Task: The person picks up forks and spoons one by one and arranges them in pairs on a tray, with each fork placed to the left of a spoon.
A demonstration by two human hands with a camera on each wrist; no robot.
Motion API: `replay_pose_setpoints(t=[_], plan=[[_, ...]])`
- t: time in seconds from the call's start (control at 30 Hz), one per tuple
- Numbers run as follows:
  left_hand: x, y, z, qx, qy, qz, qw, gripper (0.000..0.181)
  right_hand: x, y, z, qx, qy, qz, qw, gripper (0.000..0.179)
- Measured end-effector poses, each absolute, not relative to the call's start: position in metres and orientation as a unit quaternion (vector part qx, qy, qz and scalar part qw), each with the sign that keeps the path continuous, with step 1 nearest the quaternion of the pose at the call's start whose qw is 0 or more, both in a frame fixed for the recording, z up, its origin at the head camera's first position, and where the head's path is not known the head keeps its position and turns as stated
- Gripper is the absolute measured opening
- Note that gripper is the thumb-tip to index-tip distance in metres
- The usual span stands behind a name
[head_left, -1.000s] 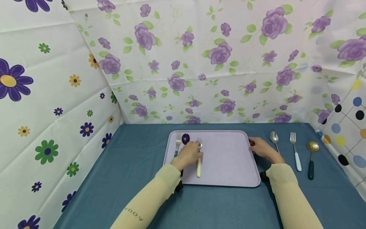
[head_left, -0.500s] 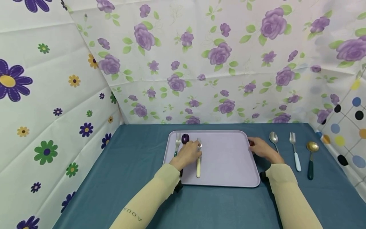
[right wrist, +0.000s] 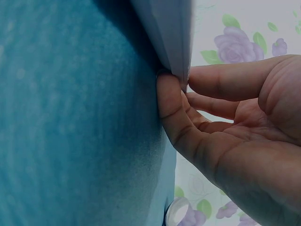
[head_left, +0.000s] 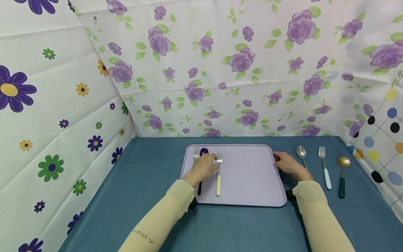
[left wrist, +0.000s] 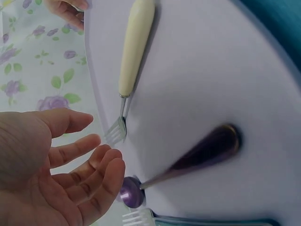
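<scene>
A pale lilac tray (head_left: pixel 248 178) lies on the table. Above its left part hovers my left hand (head_left: pixel 204 166), fingers loosely bent with nothing between them in the left wrist view. Just right of the fingertips lies a cream-handled fork (head_left: pixel 218 183), tines toward the back wall. Below the hand is a purple spoon with a dark handle (left wrist: pixel 207 153), partly covered in the head view. Left of it lies a green-handled fork (left wrist: pixel 216 221), its handle hidden by the hand in the head view. My right hand (head_left: pixel 288 162) pinches the tray's right rim between thumb and fingers.
Right of the tray, on the blue-green tablecloth (head_left: pixel 151 185), lie a silver spoon (head_left: pixel 301 152), a white-handled fork (head_left: pixel 327 178) and a gold spoon with a green handle (head_left: pixel 342 185). Flowered cloth (head_left: pixel 176 115) rises behind the table, with patterned cloths at both sides.
My left hand has drawn slightly left, away from the cream-handled fork, uncovering its neck and tines. The right hand keeps its place on the tray's rim.
</scene>
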State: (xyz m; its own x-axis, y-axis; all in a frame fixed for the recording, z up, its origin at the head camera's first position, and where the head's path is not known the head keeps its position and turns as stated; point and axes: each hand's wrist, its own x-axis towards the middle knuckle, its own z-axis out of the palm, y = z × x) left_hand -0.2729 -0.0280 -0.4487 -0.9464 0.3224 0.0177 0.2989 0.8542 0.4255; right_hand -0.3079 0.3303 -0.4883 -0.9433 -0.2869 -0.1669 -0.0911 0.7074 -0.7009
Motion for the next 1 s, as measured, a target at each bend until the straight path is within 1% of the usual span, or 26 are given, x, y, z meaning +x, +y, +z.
replay_pose_setpoints(t=[0.5,0.73,1.0], plan=[[-0.277,-0.049,-0.444,0.145,0.965,0.218,0.016,0.027,-0.309,0.331,-0.49,-0.109,0.914,-0.368,0.129,0.058],[-0.28,-0.057,-0.445,0.154,0.963,0.221,-0.003,0.027,-0.308,0.331,-0.491,-0.106,0.914,-0.369,0.131,0.058],[-0.282,-0.075,-0.44,0.127,0.967,0.22,-0.021,0.027,-0.308,0.331,-0.489,-0.105,0.915,-0.367,0.135,0.057]])
